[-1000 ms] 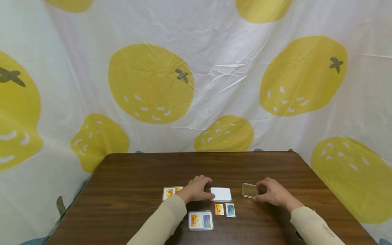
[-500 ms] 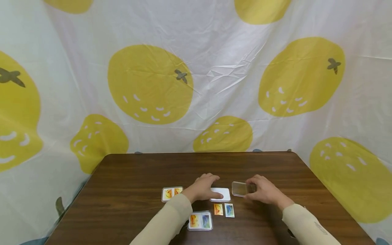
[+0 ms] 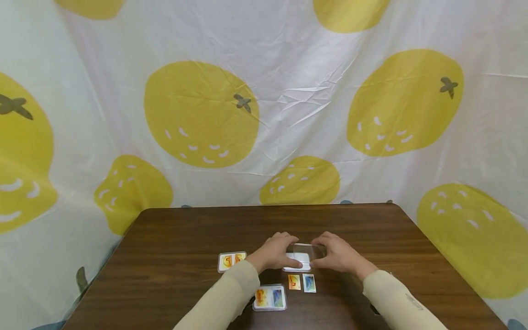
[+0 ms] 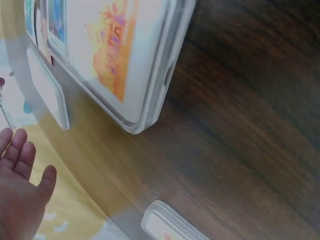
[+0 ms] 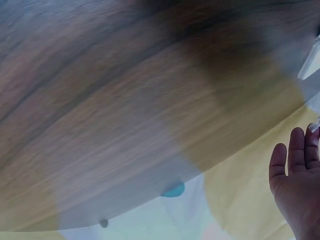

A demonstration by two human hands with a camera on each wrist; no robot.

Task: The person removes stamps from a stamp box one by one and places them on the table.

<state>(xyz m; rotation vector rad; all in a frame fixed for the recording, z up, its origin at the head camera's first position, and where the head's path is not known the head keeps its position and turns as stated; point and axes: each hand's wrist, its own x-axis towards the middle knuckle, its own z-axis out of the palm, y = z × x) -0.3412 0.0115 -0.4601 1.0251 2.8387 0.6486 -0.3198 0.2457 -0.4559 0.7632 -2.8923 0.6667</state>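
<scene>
My right hand (image 3: pixel 340 253) pinches a clear plastic lid (image 3: pixel 302 248) by its right side, over the case base with a white insert (image 3: pixel 295 262). A bit of the lid's edge (image 5: pixel 313 128) shows at the fingertips in the right wrist view. My left hand (image 3: pixel 275 252) hovers at the left of the white-insert base, thumb and fingers spread apart. In the left wrist view that hand (image 4: pixel 22 192) looks relaxed, and the base (image 4: pixel 47 87) lies on the table. Just in front of it lie an orange stamp (image 3: pixel 294 282) and a blue-green stamp (image 3: pixel 309 283).
A clear case with an orange and a blue stamp (image 3: pixel 270 297) lies near the front, partly beside my left sleeve. Another case with orange pictures (image 3: pixel 228 261) lies left, partly behind the left forearm. The dark wooden table (image 3: pixel 198 229) meets a lemon-print curtain (image 3: pixel 288 114).
My right hand has carried the clear lid leftward from the right side to over the white-insert base. My left hand has shifted slightly right and stayed near the base.
</scene>
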